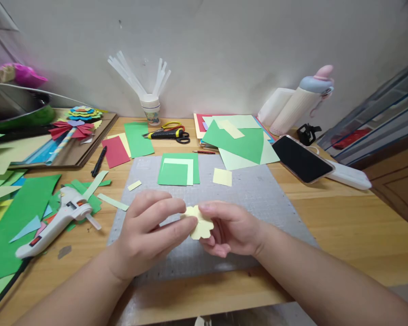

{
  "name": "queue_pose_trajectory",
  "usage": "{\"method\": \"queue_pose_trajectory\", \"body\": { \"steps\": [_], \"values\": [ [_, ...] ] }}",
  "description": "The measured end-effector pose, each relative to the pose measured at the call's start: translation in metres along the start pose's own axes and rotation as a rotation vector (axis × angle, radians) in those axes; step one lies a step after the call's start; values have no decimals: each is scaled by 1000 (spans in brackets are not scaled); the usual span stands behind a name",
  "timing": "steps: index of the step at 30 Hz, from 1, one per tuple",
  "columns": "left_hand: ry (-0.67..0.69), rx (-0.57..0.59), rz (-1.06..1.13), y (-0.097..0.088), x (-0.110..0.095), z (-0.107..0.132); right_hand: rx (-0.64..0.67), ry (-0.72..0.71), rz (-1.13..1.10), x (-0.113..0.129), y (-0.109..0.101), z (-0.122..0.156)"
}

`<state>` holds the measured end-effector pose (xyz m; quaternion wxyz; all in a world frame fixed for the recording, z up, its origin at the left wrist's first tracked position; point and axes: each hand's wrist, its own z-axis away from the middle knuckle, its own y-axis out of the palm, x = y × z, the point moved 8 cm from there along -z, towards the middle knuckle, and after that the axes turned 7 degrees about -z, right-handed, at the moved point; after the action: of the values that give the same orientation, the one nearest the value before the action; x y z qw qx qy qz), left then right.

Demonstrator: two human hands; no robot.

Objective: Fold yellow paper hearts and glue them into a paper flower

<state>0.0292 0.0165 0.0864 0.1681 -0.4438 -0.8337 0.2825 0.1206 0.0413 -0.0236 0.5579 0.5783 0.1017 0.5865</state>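
Observation:
A pale yellow paper flower [201, 230] with scalloped edges is between my two hands, above the grey cutting mat [258, 203]. My left hand [153, 231] pinches its left side, a fingertip lying on its face. From the other side my right hand [229, 226] grips it, thumb on the upper edge and fingers curled beneath. Beyond the hands on the mat, green and pale green paper squares [172, 174] lie stacked. To their right rests a small yellow paper square [222, 177]. A little yellow strip [134, 185] lies near my left hand.
A white glue gun [59, 222] lies among green scraps at left. Scissors [182, 136], a yellow-black cutter [163, 134] and a paper cup of glue sticks [151, 108] are at the back. Stacked coloured paper [241, 140], a phone [302, 158] and a bottle [299, 104] stand right.

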Motion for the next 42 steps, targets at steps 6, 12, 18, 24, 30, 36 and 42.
{"method": "queue_pose_trajectory", "body": {
  "steps": [6, 12, 18, 24, 30, 36, 42],
  "values": [
    [-96, 46, 46, 4, 8, -2, 2, -16, 7, 4, -1, 1],
    [-383, 203, 277, 24, 26, 5, -87, -112, -11, 12, -5, -1],
    [-1281, 189, 911, 65, 51, 48, -320, -351, 181, 29, -21, 2],
    [-1512, 264, 1106, 78, 45, 60, -399, -378, 431, 28, -21, 2],
    [-1560, 258, 1101, 78, 46, 65, -429, -360, 449, 26, -24, 2],
    [-1566, 267, 1121, 80, 44, 66, -457, -369, 478, 27, -26, 4],
    [-1534, 301, 1121, 83, 44, 66, -405, -332, 495, 25, -23, 2]
  ]
}}
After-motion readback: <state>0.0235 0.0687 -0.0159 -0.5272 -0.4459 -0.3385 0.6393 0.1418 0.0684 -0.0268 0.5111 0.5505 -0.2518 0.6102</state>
